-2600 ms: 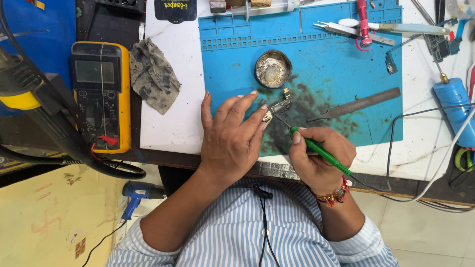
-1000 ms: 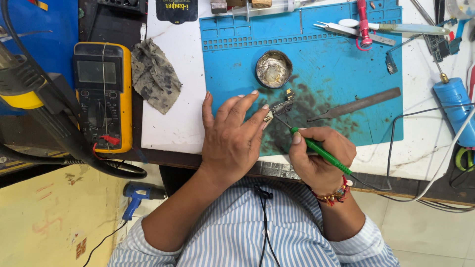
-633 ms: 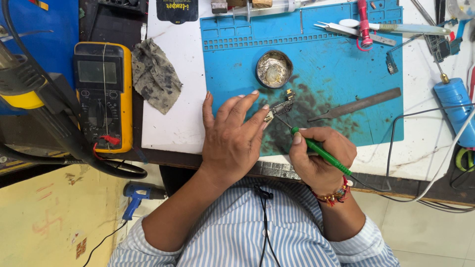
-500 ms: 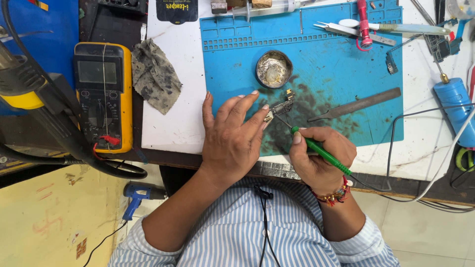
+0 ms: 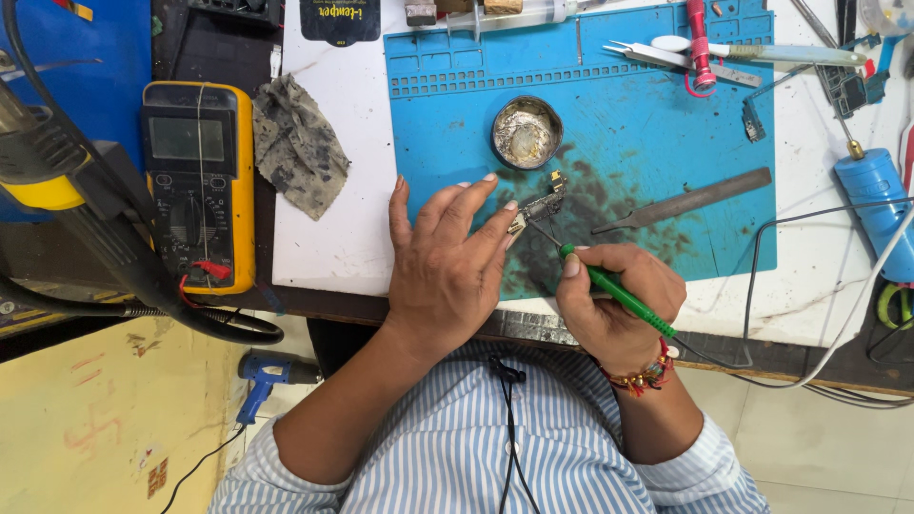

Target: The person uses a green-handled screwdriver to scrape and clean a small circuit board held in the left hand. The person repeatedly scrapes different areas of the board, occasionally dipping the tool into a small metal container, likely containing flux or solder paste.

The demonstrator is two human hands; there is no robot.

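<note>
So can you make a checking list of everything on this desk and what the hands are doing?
Surface: white table with a blue work mat, dark smudges near the middle.
Job's things: small circuit part on the mat; green-handled tool with its tip at the part.
Clutter: round tin, grey rag, yellow multimeter, tweezers, flat metal tool.
Grippers: left hand steadies the part; right hand grips the tool.
Cables: white cable at right; black hose at left.
Surroundings: tiled floor, blue drill-like tool below.
</note>
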